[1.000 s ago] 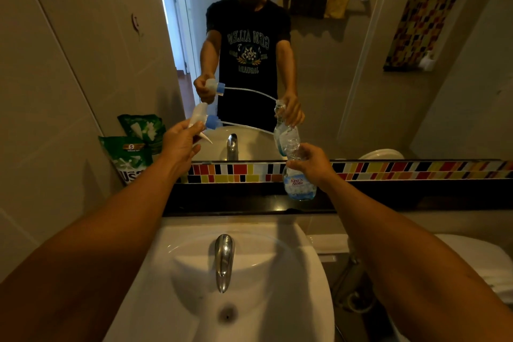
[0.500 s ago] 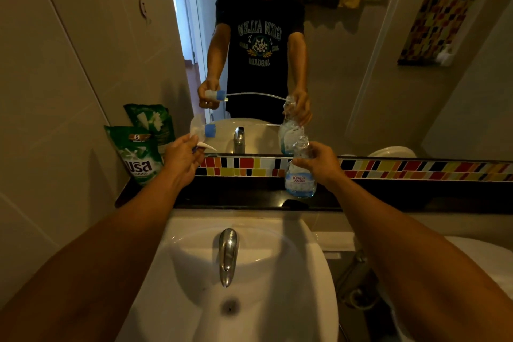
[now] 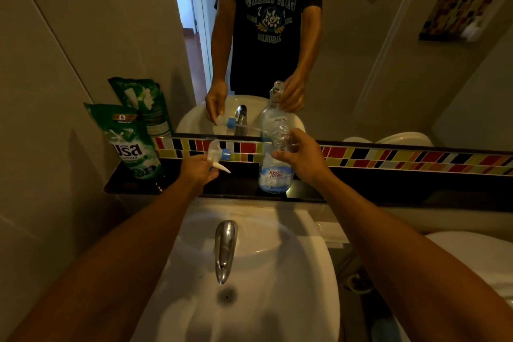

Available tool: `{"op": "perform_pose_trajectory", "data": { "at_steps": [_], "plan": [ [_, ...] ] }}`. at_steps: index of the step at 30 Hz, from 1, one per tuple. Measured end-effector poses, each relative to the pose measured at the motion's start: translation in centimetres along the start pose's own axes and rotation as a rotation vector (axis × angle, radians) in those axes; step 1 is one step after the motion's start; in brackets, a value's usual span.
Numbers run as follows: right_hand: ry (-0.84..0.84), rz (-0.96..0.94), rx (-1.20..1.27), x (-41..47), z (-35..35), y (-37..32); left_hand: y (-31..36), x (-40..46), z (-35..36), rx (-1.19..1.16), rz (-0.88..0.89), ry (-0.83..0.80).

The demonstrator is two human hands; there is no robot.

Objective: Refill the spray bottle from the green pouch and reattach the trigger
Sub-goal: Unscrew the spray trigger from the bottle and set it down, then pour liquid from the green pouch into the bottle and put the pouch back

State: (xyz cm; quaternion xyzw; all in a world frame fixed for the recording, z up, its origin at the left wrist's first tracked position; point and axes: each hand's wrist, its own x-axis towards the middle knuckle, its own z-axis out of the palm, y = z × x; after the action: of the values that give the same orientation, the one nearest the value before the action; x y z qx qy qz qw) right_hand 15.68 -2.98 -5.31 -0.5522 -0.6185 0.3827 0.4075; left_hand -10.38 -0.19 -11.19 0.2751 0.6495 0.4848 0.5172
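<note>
A clear spray bottle point(image 3: 276, 175) with a blue-and-white label stands on the dark ledge point(image 3: 133, 187) behind the sink, its neck uncapped. My right hand point(image 3: 301, 157) grips its upper part. My left hand point(image 3: 198, 171) holds the white trigger head point(image 3: 218, 154) with its blue collar, low over the ledge to the left of the bottle; its thin dip tube runs right toward the bottle. A green refill pouch point(image 3: 130, 141) stands upright at the ledge's left end, against the wall.
A white basin point(image 3: 277, 272) with a chrome tap point(image 3: 225, 250) lies below my arms. A mirror above a coloured tile strip point(image 3: 388, 158) reflects me, the pouch and the bottle. A white toilet point(image 3: 477, 255) is at the right.
Both hands have come down toward the ledge. The bottle now rests on the ledge, and the trigger head is lower and closer to the ledge.
</note>
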Motion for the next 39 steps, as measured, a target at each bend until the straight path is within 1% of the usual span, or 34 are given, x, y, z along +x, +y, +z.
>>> {"op": "perform_pose_trajectory", "data": {
  "at_steps": [3,6,14,21,25,28,31,36,39],
  "plan": [
    [-0.003,-0.021,-0.004,0.8,1.1,0.3,-1.3,1.2,0.2,0.090,-0.007,0.019],
    [-0.011,-0.024,-0.013,1.6,2.1,0.8,-2.5,1.7,0.2,0.126,-0.020,0.048],
    [0.031,-0.061,0.009,2.9,3.9,1.6,-4.8,3.0,0.1,0.337,0.077,0.070],
    [0.038,-0.068,-0.026,3.0,4.1,2.5,-5.8,3.1,0.5,0.500,0.164,0.155],
    [0.053,-0.081,-0.024,2.8,4.3,3.2,-6.3,3.2,0.7,0.510,0.194,0.165],
    [0.067,-0.057,-0.038,2.6,4.5,3.8,-6.3,2.9,0.7,0.525,0.209,0.181],
    [0.147,-0.063,-0.082,1.9,4.7,4.2,-6.2,2.6,0.3,0.512,0.217,0.184],
    [0.392,-0.109,-0.111,-0.6,5.8,4.2,-4.9,1.6,-1.8,0.513,0.270,0.201],
    [0.383,-0.097,-0.096,-2.0,7.4,4.1,-3.9,0.9,-4.0,0.544,0.330,0.225]
  ]
}}
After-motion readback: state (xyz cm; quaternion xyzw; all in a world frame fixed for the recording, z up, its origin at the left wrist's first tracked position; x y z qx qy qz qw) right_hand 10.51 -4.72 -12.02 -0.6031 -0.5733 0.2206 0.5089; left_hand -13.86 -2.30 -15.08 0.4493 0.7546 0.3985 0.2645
